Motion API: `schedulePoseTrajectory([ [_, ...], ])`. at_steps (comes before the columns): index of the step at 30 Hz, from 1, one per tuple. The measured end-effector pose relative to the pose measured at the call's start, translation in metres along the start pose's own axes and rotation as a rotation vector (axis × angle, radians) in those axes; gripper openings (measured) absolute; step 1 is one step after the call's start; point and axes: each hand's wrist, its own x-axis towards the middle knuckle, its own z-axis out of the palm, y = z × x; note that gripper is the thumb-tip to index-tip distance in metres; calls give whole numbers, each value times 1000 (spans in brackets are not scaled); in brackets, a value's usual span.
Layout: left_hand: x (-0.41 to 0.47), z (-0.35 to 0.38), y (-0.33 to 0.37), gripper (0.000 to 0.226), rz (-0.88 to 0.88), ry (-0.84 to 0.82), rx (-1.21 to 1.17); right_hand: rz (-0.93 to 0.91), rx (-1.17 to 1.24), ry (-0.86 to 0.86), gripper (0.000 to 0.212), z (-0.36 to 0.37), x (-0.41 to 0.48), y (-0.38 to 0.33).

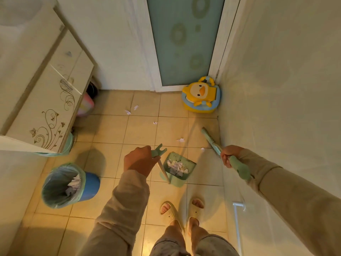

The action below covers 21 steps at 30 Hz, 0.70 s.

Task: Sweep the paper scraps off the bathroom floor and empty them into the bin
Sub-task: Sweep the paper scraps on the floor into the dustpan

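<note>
No readable text or labels appear anywhere.

Open tiled floor (110, 130) lies ahead between the cabinet (46, 100) on the left and the wall (276, 89); the bin (90, 183) and duck potty (200, 97) crowd the edges

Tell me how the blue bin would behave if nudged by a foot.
The blue bin looks plastic and holds only a few paper scraps, so it is probably light and would slide on the smooth tiles. Its thin liner would likely crumple if grabbed.
</note>
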Motion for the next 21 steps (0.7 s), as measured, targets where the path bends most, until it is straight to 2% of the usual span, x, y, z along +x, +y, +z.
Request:
schedulePoseTrajectory([
  [4,0,4,1,40,-11,-7,4,-17,-80,7,26,15,-4,9],
  [8,-2,9,3,39,-18,-6,-4,203,-455,94,26,37,2,21],
  [12,1,9,5,37,1,-4,2,270,-530,47,32,36,-2,14],
  [16,3,4,0,39,15,3,6,94,-473,115,22,10,-8,-5],
  [21,8,-7,-18,40,26,1,14,94,-525,147,18,7,-13,-22],
])
